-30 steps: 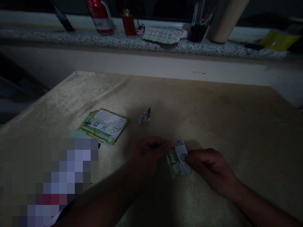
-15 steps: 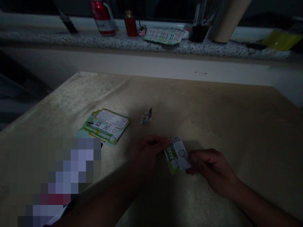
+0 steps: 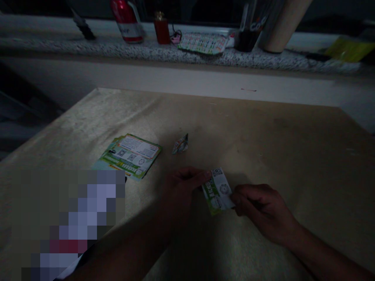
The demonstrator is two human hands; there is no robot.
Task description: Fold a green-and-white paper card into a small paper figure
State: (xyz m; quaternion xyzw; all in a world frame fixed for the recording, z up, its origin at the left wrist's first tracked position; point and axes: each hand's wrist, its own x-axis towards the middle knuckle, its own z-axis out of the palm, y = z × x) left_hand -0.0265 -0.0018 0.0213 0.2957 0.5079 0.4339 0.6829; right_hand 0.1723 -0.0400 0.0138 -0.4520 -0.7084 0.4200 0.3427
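A folded leaflet [image 3: 218,192], green and white with printed codes, is held just above the table between both hands. My left hand [image 3: 187,181] pinches its upper left edge, the thumb lying on top. On the opposite side, my right hand [image 3: 258,205] grips the lower right edge between thumb and curled fingers. Beyond my left hand a small folded paper figure [image 3: 180,144] with a pointed tip stands on the table. To the left lies a stack of similar leaflets [image 3: 134,150], unfolded, with green borders and printed codes.
The table [image 3: 281,140] has a shiny beige cover. Behind it, a granite sill [image 3: 164,54] bears a red can [image 3: 127,21], a small red bottle [image 3: 161,29], a patterned packet [image 3: 202,43], a glass with dark drink [image 3: 249,35], a beige cylinder [image 3: 284,27] and a yellow packet [image 3: 348,48]. A blurred-out patch covers the lower left.
The leaflet has shifted very slightly left, and my right fingers have closed in a little along its edge. Otherwise the hands and the things on the table stay as they were.
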